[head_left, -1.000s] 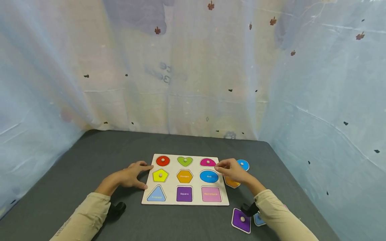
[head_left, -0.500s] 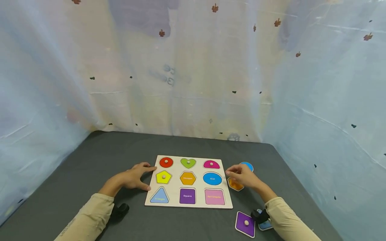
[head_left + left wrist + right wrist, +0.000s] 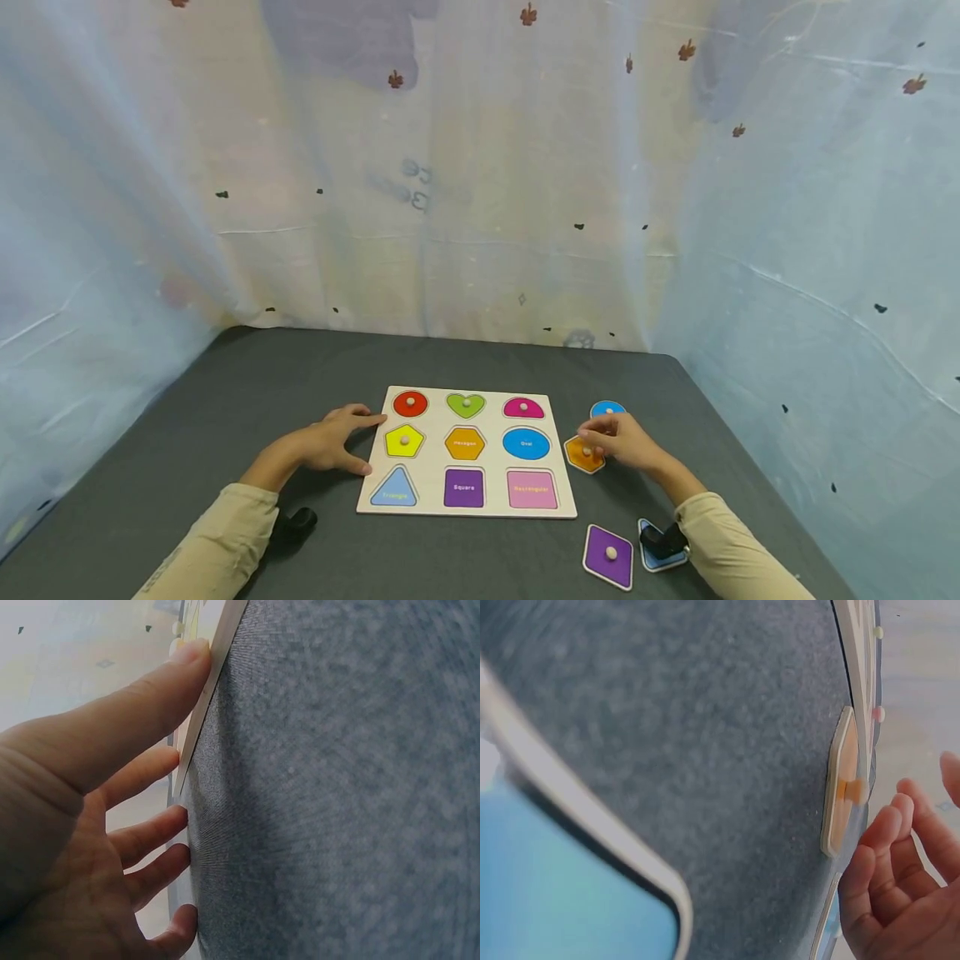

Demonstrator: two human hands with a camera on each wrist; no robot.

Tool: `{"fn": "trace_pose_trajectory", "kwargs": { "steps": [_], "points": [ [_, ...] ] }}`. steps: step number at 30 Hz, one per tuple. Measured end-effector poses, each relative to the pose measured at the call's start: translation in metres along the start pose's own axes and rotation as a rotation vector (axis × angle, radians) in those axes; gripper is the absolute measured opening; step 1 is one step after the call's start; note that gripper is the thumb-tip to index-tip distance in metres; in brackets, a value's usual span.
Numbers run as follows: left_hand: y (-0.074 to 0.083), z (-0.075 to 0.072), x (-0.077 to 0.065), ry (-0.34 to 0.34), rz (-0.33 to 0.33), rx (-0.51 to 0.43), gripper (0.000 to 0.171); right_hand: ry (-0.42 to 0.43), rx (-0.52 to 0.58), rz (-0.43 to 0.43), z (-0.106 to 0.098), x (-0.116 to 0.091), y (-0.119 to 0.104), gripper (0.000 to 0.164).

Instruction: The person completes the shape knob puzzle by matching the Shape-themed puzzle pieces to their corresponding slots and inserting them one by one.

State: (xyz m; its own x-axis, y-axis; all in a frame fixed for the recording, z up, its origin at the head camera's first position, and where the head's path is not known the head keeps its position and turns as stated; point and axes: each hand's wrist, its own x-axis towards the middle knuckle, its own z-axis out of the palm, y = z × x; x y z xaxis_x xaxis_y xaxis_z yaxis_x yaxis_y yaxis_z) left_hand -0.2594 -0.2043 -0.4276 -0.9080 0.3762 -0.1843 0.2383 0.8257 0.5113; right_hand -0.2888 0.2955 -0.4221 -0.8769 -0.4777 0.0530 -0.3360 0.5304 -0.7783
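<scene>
one knobbed hexagon [image 3: 581, 458] near right fingers [image 3: 883, 827]; left fingers [image 3: 146, 701] touch board [image 3: 430, 483].

The table [image 3: 450, 358] has a dark grey surface and a rounded far right corner. A pale, creased curtain [image 3: 480, 275] hangs beyond its far edge and along the left and right. High on the curtain are brown leaf prints [image 3: 528, 14] and a large purple patch [image 3: 337, 42]; small dark spots [image 3: 881, 308] are scattered lower down, left and right.
</scene>
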Motion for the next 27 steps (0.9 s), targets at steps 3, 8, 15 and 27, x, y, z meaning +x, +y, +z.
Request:
{"fn": "trace_pose_trajectory", "kwargs": {
  "steps": [3,8,15,27],
  "points": [
    [-0.001,0.0,0.0,0.001,-0.001,0.001,0.091,-0.01,-0.026,-0.006,-0.002,-0.001,-0.002,0.031],
    [-0.001,-0.001,-0.001,-0.001,0.0,-0.004,0.091,-0.038,-0.04,0.006,-0.005,-0.001,-0.004,0.027],
    [-0.001,-0.001,0.0,-0.002,0.003,0.001,0.091,-0.102,-0.019,0.045,-0.009,0.002,-0.003,0.026],
    [0.002,-0.002,-0.001,-0.004,-0.005,0.007,0.091,-0.172,-0.011,0.102,-0.012,0.003,-0.002,0.027]
  ]
}}
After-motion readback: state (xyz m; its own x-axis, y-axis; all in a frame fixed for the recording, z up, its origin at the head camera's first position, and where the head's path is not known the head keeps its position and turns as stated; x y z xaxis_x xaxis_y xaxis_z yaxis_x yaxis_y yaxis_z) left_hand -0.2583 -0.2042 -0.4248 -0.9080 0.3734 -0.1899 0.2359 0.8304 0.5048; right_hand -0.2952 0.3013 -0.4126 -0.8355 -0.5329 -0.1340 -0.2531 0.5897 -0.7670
